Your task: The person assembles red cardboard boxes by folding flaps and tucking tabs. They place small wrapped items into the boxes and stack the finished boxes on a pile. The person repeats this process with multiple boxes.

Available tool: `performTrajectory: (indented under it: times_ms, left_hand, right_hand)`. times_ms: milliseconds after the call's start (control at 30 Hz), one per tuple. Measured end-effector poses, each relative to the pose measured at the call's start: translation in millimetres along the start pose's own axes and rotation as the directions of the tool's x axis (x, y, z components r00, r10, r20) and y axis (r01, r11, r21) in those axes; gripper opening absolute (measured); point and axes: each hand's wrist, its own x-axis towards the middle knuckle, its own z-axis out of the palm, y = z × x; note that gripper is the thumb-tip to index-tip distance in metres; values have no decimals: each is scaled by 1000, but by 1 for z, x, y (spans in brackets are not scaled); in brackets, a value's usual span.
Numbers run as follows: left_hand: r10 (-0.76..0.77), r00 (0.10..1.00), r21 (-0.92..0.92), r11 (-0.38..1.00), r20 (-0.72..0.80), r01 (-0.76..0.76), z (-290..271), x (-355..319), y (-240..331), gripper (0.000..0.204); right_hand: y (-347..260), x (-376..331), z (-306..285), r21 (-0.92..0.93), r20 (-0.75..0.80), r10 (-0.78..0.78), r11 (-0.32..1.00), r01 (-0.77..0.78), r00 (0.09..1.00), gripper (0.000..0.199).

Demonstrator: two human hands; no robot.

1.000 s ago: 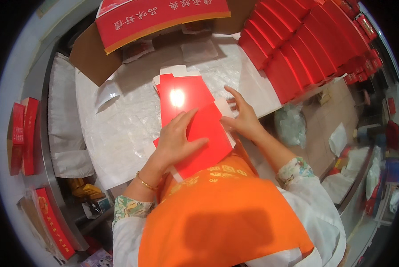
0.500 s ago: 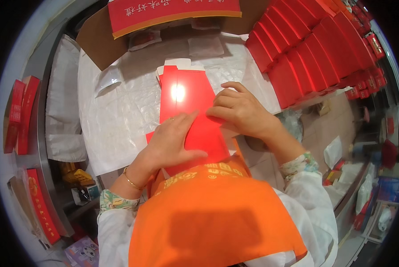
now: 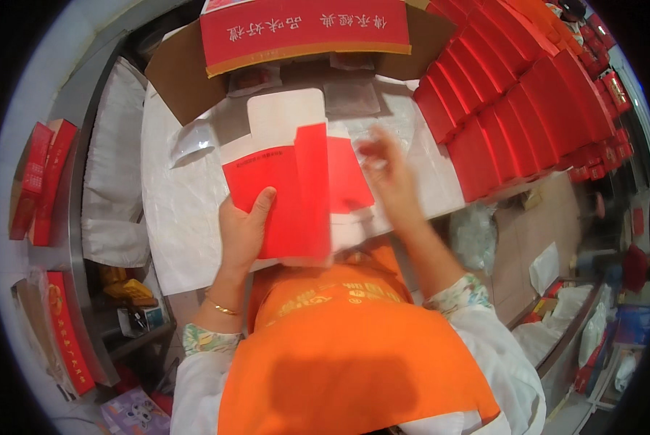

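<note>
A red folding carton point(image 3: 274, 196) is tilted up over the near edge of the white-covered table, its pale end flap pointing away from me. My left hand point(image 3: 239, 230) grips its left side, the thumb lying over the red face and the other fingers hidden behind. A narrow red panel stands up along the carton's right side. Behind that panel shows another red panel point(image 3: 350, 177); whether it belongs to the same carton I cannot tell. My right hand point(image 3: 394, 174) hovers just right of these panels, bent at the fingers and smeared by motion.
A large open cardboard box point(image 3: 307, 32) with a red front stands at the far side, small clear packets by its opening. Rows of red cartons point(image 3: 513, 138) fill the far right. A clear plastic piece point(image 3: 193, 141) lies at left on the white sheet point(image 3: 183, 210).
The carton was flat under both hands; now its pale flap and a raised side panel show. My left hand grips its left edge, and my right hand has come off it.
</note>
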Motion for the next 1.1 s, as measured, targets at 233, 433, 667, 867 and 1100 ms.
performTrajectory:
  times_ms: [233,433,667,867,1100]
  left_hand:
    - [102,977,-9,994,-186,-105,52,-11,-15,30]
    - [221,960,-62,970,-171,-234,60,-13,-29,35]
    - [6,1000,-54,999,-10,-7,59,-28,-21,43]
    - [145,989,-27,989,-41,-146,58,-20,-22,62]
    - [245,969,-103,965,16,-243,56,-27,-7,80]
  right_hand:
    - [-6,-24,54,-171,30,-18,985,23,999,73]
    - [3,-25,52,-166,22,-184,969,185,983,67]
    - [12,-22,44,-137,27,-113,984,116,993,64]
    - [10,-31,39,-37,104,-102,994,106,989,65]
    - [6,-37,34,151,71,-139,980,127,988,73]
